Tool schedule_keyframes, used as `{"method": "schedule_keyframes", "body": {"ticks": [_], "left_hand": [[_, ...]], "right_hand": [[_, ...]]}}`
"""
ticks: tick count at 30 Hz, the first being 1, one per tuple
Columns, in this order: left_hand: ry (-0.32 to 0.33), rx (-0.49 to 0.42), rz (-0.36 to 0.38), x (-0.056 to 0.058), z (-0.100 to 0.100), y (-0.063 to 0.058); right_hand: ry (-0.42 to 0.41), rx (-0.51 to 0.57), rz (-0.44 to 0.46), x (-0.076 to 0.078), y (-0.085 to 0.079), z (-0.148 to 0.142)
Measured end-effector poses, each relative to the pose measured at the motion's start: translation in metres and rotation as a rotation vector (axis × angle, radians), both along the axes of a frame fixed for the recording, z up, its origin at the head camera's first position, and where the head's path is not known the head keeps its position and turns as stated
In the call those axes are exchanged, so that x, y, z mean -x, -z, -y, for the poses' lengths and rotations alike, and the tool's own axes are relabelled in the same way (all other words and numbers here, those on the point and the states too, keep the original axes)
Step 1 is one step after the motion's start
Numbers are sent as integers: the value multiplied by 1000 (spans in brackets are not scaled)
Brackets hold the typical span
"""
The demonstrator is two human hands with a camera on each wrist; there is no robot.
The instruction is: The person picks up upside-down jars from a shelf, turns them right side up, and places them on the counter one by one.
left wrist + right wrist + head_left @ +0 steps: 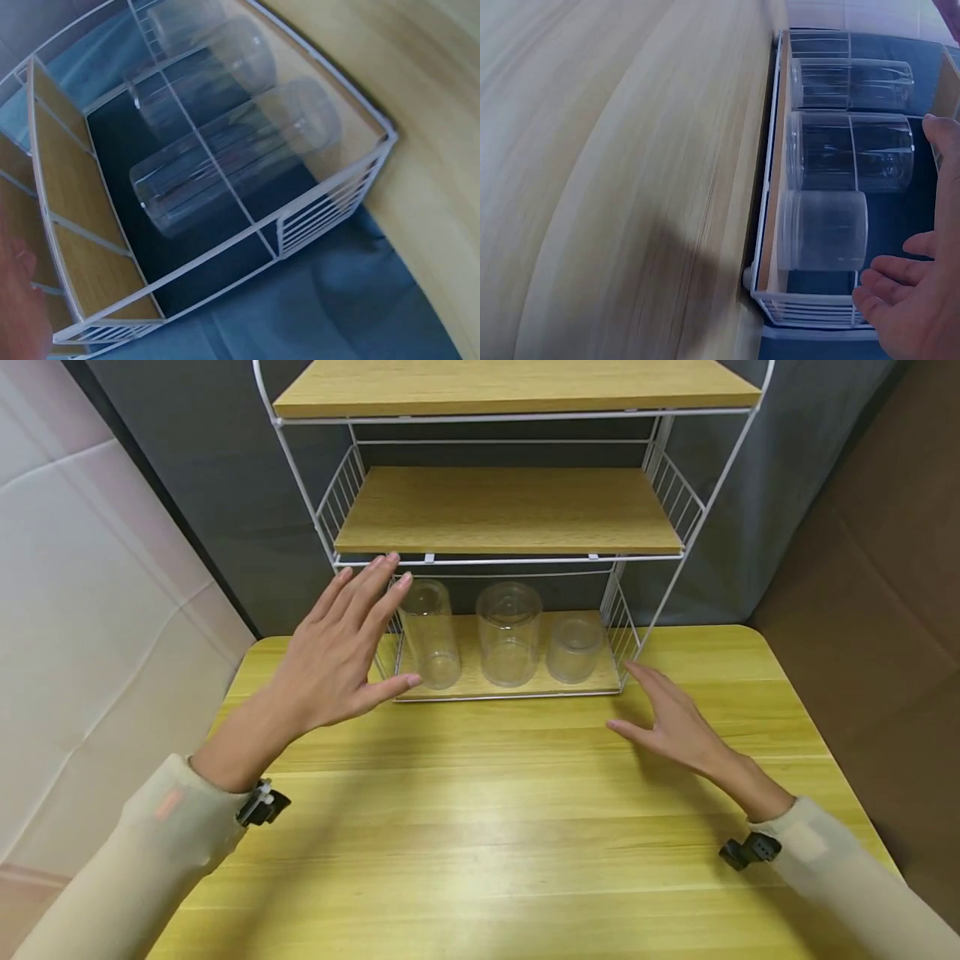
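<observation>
Three clear jars stand in a row on the bottom shelf [467, 631] of a white wire rack: a tall narrow jar [431, 635] at left, a wide jar [509, 635] in the middle and a short jar [574, 650] at right. My left hand [341, 643] is raised in front of the rack's left side, fingers extended and thumb pointing toward the tall jar, holding nothing. Near the rack's lower right corner is my right hand [675, 718], thumb and fingers spread apart with nothing between them. In the right wrist view its fingers [892, 281] appear close to the short jar.
The rack's wooden middle shelf [510, 510] and top shelf [517, 385] rise above the jars. Wire side guards [619, 618] bound the bottom shelf. The rack stands at the back of a wooden table [480, 810], against a dark cloth [202, 477].
</observation>
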State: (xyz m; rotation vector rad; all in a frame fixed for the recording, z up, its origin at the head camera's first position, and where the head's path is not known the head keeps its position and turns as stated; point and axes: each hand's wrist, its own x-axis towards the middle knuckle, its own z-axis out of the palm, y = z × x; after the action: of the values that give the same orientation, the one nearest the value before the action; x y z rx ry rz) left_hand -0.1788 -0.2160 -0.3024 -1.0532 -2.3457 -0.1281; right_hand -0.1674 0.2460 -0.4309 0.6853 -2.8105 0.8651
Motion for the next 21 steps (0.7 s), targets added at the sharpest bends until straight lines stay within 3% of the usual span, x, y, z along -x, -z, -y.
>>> {"method": "schedule_keyframes", "body": {"ticks": [9, 15, 21], "left_hand": [[-47, 27, 2, 25, -13, -15], [-100, 49, 29, 40, -19, -17], [-104, 40, 20, 50, -21, -13]], "right_hand": [[57, 58, 55, 18, 1, 23], [95, 134, -9, 32, 2, 38], [122, 194, -58, 45, 4, 46]]}}
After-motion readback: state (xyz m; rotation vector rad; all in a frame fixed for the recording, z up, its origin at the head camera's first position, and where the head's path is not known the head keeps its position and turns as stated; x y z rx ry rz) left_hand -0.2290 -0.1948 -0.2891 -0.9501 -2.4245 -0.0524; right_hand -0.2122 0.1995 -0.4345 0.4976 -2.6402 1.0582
